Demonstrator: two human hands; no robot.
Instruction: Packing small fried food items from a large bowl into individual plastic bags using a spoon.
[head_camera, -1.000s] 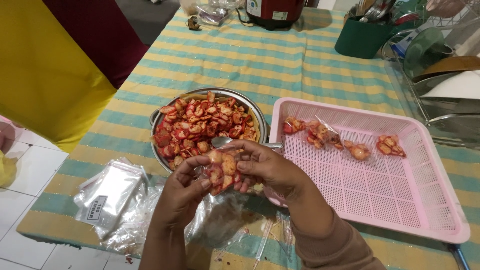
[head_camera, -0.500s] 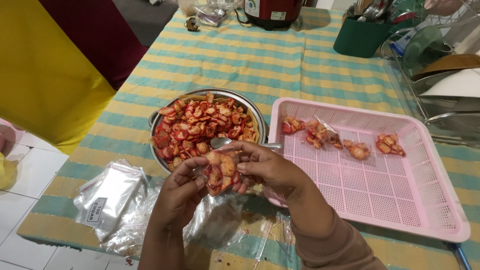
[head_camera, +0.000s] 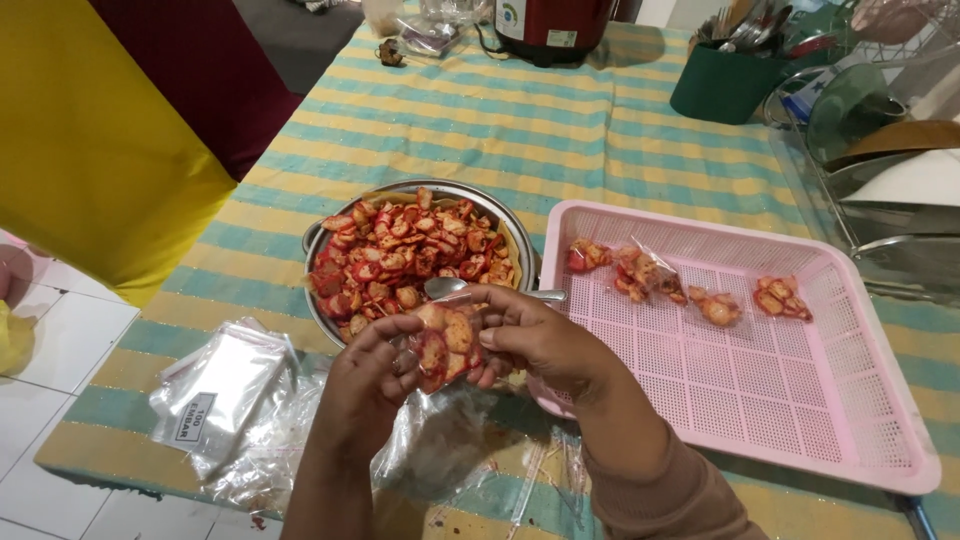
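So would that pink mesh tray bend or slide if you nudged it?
The pink tray looks like thin perforated plastic, so probably light and slightly flexible. Holding only a few small snack packets, it would likely slide easily on the striped tablecloth rather than tip.

We hold a small clear bag of red chips (head_camera: 445, 345) between both hands, upright and packed full; it hangs at six o'clock from the chip-filled metal bowl (head_camera: 415, 255).
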